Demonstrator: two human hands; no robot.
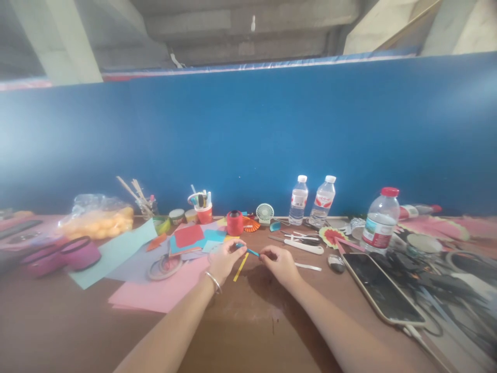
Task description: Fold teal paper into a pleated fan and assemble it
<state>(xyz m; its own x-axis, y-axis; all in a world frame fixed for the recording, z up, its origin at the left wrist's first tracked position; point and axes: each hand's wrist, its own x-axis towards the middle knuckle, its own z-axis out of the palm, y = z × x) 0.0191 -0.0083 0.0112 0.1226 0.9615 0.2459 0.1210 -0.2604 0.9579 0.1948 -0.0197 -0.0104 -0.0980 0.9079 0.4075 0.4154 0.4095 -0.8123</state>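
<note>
Between my two hands a narrow blue paper strip (pixel 252 252) is held a little above the brown table. The fingers of my left hand (pixel 228 259), with a silver bangle at the wrist, pinch its left end. My right hand (pixel 280 263) is closed on the other end with thumb and fingertips. Below the strip lies a yellow paper strip (pixel 240 268) on the table. Pink paper sheets (pixel 166 287) lie to the left of my left hand, and a white strip (pixel 308 267) is just right of my right hand.
A phone (pixel 382 285) with a cable lies at the right, near a red-capped bottle (pixel 379 223). Two water bottles (pixel 298 202) and a small fan (pixel 264 213) stand at the back. A white utility knife (pixel 305 246) and a red spool (pixel 234 224) lie beyond my hands.
</note>
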